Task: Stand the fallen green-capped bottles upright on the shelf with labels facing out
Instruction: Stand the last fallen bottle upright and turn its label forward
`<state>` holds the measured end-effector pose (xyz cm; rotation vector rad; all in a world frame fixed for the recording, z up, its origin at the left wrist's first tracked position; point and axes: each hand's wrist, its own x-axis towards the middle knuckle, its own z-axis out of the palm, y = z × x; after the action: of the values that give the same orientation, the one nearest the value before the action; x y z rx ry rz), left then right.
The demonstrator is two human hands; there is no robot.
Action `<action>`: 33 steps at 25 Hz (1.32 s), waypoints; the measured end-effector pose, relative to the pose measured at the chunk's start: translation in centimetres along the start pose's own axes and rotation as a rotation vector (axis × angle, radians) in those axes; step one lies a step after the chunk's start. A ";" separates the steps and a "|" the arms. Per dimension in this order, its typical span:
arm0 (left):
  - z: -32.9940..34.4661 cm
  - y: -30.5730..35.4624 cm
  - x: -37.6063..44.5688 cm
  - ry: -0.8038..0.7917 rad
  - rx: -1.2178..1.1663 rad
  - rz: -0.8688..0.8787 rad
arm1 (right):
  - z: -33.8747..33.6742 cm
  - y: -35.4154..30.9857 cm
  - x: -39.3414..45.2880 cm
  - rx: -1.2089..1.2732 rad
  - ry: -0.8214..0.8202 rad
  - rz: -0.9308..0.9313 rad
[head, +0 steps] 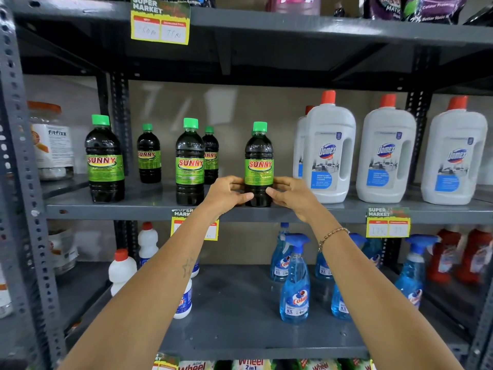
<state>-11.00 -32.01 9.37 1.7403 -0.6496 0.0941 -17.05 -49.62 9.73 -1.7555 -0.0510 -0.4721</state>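
The grey metal shelf [149,209] carries everything here, and the big white Domex jugs [330,156] stand along its right half: three in front, and what looks like a fourth half hidden behind the leftmost, though I cannot be sure. Left of them stand five green-capped bottles [105,161], three in front and two behind, all upright with SUNNY labels facing out. None lies fallen in view.

The rightmost bottle [258,166] stands at the shelf's front edge, just beside the nearest jug. The left hand [226,194] and right hand [292,194] cup its lower body from either side, fingers curled around it in a light grasp.

The risk is in letting go. A careless release could twist the label off-centre, or nudge the bottle over the shelf lip, since it stands so close to the edge.
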 end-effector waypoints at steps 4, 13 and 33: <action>0.0 -0.1 0.0 0.002 0.001 0.007 | -0.1 0.1 0.0 0.008 0.011 -0.007; -0.2 0.2 -1.1 0.106 0.171 0.049 | 0.0 -1.0 -1.4 -0.141 0.145 -0.048; -12.1 -3.4 -2.7 0.186 0.188 -0.023 | 15.6 -3.8 0.0 -0.154 -0.125 -0.011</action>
<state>-8.35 -19.46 8.69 1.8924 -0.4969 0.3055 -13.70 -33.93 10.78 -1.9357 -0.1151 -0.3816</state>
